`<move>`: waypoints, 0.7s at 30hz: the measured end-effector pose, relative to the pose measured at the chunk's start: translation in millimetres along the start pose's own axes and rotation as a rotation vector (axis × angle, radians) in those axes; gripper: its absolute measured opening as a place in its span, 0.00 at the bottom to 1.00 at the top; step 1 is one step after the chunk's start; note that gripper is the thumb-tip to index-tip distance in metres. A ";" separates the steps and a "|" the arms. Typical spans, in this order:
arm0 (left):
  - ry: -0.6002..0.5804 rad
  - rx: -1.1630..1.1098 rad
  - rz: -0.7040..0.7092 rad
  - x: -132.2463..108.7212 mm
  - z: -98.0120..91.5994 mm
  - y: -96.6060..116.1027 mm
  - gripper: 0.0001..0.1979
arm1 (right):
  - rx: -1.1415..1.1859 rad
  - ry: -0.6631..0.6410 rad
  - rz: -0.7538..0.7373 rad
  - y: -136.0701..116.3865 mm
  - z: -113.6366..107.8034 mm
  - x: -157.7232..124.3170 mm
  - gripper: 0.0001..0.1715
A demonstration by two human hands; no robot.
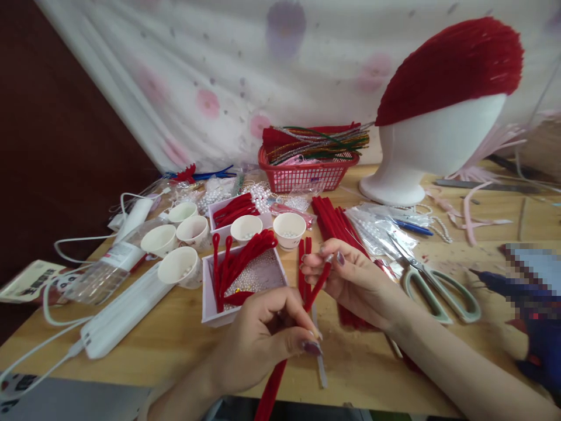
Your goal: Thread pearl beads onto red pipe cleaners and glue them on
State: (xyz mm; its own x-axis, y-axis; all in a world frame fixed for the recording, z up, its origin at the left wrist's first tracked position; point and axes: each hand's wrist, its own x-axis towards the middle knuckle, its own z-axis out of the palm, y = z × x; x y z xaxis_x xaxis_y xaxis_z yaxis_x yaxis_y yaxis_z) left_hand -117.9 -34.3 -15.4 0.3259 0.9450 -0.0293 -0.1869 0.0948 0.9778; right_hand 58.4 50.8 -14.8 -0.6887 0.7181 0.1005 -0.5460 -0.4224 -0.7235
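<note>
My left hand (267, 339) is closed in a pinch around a red pipe cleaner (316, 287) low in the middle of the view. My right hand (350, 275) pinches the same pipe cleaner at its upper end, just above the wooden table (175, 333). The pipe cleaner runs down between both hands toward the table's front edge. Just left of my hands stands a white box (210, 313) with small beads and several looped red pipe cleaners (239, 260).
Several paper cups (179, 266) stand at the left, with a white power strip (123, 316) and cables. Scissors (438, 283) lie at the right. A red basket (307, 172) of pipe cleaners and a white foam head (421, 158) in a red cap (456, 64) stand behind.
</note>
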 end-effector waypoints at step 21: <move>0.059 -0.042 -0.074 9.9 7.9 10.9 0.24 | -0.256 0.058 -0.029 8.9 -3.5 -4.7 0.04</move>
State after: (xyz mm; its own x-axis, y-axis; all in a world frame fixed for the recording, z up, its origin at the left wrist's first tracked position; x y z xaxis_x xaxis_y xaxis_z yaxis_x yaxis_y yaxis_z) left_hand -109.4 -26.4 -3.4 0.2852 0.9516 -0.1141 -0.2032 0.1763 0.9631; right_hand 58.4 45.6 -24.0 -0.6421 0.7614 0.0896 -0.4214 -0.2529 -0.8709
